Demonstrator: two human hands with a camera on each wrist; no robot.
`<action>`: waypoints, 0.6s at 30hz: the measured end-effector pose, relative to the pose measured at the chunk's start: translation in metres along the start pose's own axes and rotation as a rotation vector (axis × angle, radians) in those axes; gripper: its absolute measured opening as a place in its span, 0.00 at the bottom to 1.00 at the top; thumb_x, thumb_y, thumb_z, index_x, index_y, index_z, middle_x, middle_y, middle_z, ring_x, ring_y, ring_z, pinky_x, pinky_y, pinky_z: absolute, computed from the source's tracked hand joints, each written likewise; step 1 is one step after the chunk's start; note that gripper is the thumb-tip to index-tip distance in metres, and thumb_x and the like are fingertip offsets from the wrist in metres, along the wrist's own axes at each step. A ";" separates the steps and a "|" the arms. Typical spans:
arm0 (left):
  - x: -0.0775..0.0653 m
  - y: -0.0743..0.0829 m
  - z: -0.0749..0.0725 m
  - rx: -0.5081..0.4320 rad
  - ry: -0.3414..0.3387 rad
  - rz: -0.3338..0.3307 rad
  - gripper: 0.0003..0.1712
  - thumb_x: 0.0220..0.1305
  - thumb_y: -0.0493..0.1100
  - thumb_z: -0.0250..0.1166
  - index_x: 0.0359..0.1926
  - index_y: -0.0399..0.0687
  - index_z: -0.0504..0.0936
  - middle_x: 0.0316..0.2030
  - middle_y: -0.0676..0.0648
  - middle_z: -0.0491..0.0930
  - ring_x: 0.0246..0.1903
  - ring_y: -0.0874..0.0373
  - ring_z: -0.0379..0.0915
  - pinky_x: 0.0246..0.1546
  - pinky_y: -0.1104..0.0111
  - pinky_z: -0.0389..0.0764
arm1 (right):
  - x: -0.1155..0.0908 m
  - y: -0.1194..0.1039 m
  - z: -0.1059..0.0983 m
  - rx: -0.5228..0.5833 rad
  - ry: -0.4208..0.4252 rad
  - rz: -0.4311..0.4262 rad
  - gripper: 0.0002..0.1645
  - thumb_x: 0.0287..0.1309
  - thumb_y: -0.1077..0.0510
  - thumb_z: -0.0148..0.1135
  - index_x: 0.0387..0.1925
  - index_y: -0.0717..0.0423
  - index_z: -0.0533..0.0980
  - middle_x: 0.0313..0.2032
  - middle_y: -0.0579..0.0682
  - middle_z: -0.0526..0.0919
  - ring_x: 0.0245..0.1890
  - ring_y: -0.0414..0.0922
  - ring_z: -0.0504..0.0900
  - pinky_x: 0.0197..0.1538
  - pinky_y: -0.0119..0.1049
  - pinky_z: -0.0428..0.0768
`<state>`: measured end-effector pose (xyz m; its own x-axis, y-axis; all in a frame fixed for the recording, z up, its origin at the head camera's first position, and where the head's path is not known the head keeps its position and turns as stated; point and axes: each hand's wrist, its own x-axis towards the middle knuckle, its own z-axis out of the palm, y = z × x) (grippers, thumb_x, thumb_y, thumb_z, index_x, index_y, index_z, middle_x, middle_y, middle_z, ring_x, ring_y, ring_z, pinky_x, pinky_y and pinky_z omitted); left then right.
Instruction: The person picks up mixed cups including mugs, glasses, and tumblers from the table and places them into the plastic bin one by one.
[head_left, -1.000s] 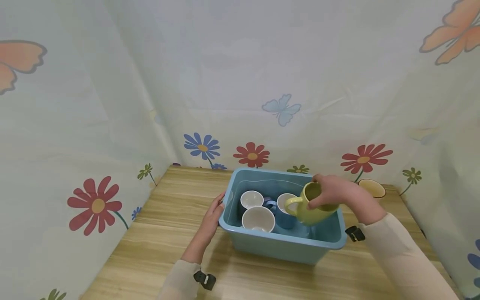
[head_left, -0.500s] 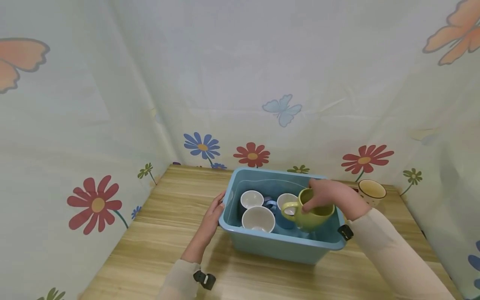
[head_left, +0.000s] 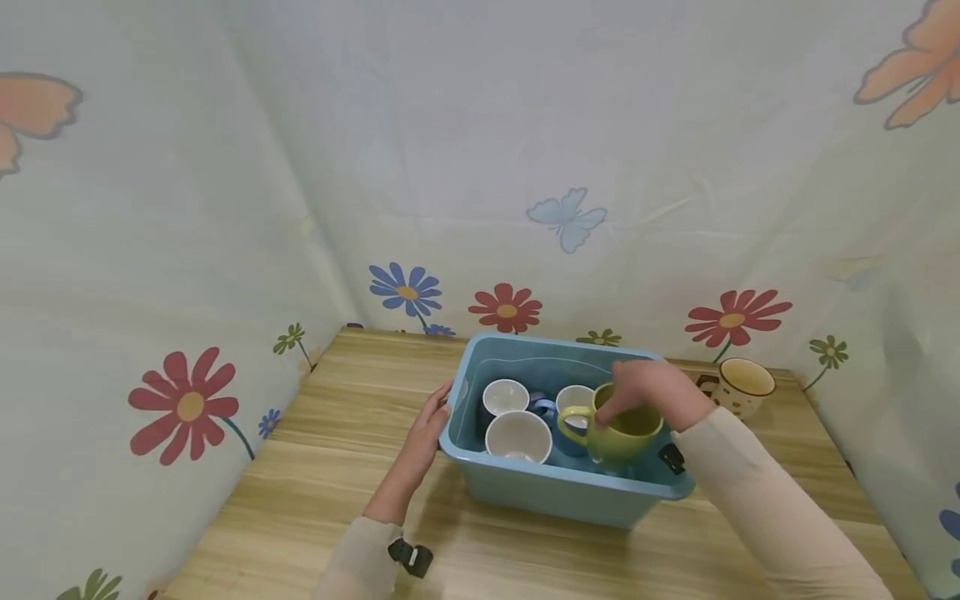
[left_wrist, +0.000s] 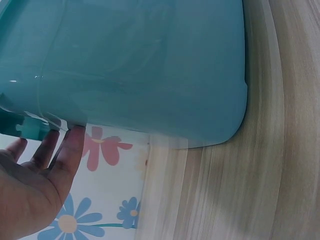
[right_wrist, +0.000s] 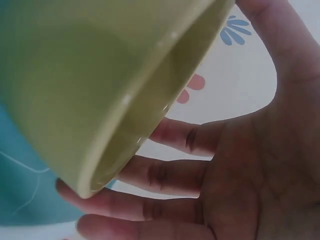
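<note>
A blue plastic bin (head_left: 555, 492) stands on the wooden table with several mugs in it. My right hand (head_left: 647, 390) grips a yellow-green mug (head_left: 618, 442) by its rim, low inside the bin's right half. In the right wrist view the same mug (right_wrist: 75, 90) lies between my thumb and fingers. Its handle points left, beside a blue mug (head_left: 573, 408) with a white inside. To the left sit a large white-lined mug (head_left: 519, 437) and a smaller white-lined mug (head_left: 506, 398). My left hand (head_left: 422, 433) touches the bin's left side with its fingertips, the fingers nearly straight.
A cream mug (head_left: 742, 392) with brown spots and a dark handle stands on the table behind the bin's right end. The wooden table (head_left: 360, 400) runs back to a hanging flower-patterned sheet (head_left: 450, 167), which also encloses both sides.
My right hand has lowered the yellow-green mug into the bin and shifted it left, turning it more upright. The spotted mug shows more fully. My left hand stays at the bin's side.
</note>
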<state>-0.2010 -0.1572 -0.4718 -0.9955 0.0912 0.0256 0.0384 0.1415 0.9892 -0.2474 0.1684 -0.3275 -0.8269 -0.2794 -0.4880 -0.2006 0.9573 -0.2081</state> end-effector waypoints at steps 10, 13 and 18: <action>-0.004 -0.004 0.001 0.016 0.006 0.005 0.32 0.80 0.48 0.42 0.79 0.43 0.57 0.73 0.29 0.64 0.67 0.32 0.69 0.55 0.55 0.80 | 0.009 -0.008 0.012 -0.035 -0.049 0.078 0.32 0.45 0.32 0.71 0.32 0.56 0.80 0.32 0.49 0.81 0.36 0.46 0.77 0.42 0.38 0.79; -0.003 -0.005 0.001 0.022 0.011 -0.001 0.32 0.80 0.49 0.42 0.79 0.44 0.57 0.74 0.30 0.64 0.67 0.33 0.69 0.53 0.58 0.80 | 0.012 -0.008 0.013 -0.031 -0.080 0.108 0.37 0.46 0.31 0.70 0.42 0.58 0.82 0.41 0.52 0.83 0.43 0.48 0.78 0.51 0.45 0.81; -0.003 -0.007 0.003 0.018 0.010 -0.005 0.32 0.80 0.49 0.42 0.79 0.46 0.58 0.74 0.31 0.64 0.67 0.33 0.69 0.53 0.57 0.80 | 0.020 -0.008 0.017 0.040 -0.128 0.200 0.46 0.45 0.30 0.71 0.56 0.60 0.78 0.54 0.58 0.81 0.52 0.53 0.77 0.63 0.51 0.78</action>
<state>-0.1979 -0.1559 -0.4790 -0.9965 0.0810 0.0219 0.0347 0.1599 0.9865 -0.2531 0.1541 -0.3503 -0.7743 -0.0945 -0.6258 -0.0168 0.9915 -0.1289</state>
